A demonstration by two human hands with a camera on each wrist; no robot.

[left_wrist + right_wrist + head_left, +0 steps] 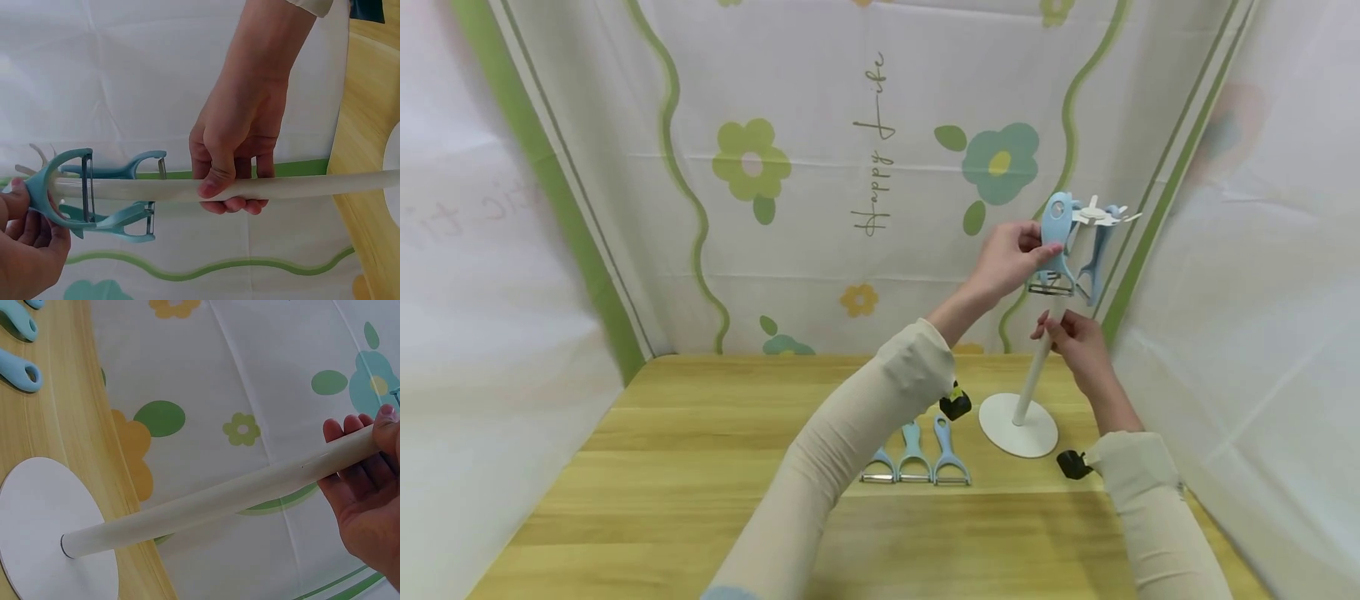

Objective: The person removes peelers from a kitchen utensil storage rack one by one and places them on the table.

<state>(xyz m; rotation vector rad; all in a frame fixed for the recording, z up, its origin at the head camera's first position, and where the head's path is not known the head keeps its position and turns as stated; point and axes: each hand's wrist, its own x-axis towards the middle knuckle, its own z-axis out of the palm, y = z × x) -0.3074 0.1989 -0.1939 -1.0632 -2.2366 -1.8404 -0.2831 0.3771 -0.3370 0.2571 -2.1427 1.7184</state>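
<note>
My left hand [1011, 260] pinches a light blue peeler [1057, 225] by its handle, up beside the hooked top [1093, 214] of a white stand. The peeler's blade end points down; whether its hole is on a hook I cannot tell. Two more blue peelers [128, 228] hang around the pole, as the left wrist view shows. Lower down, my right hand [1078, 337] grips the white pole [237, 490] between thumb and fingers. The round white base [1018, 426] rests on the table.
Three peelers, among them a greenish one [913, 446] and a blue one [945, 446], lie in a row on the wooden table [700, 467], left of the base. My left sleeve partly covers the leftmost. A flower-printed curtain [820, 200] stands behind the table.
</note>
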